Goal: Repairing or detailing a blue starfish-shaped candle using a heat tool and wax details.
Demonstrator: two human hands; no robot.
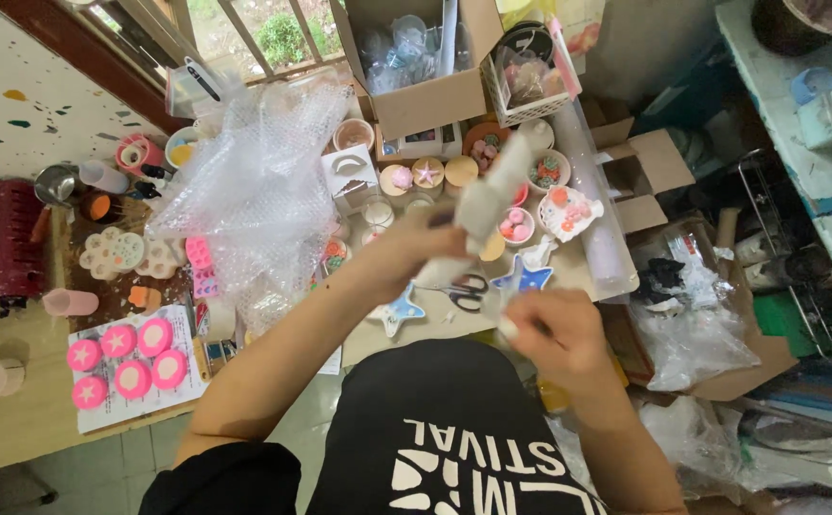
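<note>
My left hand (423, 246) is closed around a long white wrapped bundle (495, 191) that it holds tilted above the table. My right hand (551, 329) is lower, by my lap, pinching the bundle's loose white end (509, 329). Both are blurred by motion. Under the hands lie scissors (465, 291) and two blue star-shaped dishes (524, 278).
A heap of bubble wrap (259, 181) covers the table's middle. Pink round moulds (130, 358) lie on a paper sheet at left. Small jars and bowls of coloured pieces (550, 172) stand behind the hands. An open cardboard box (426, 67) is at the back. Bags and clutter fill the floor (702, 334) to the right.
</note>
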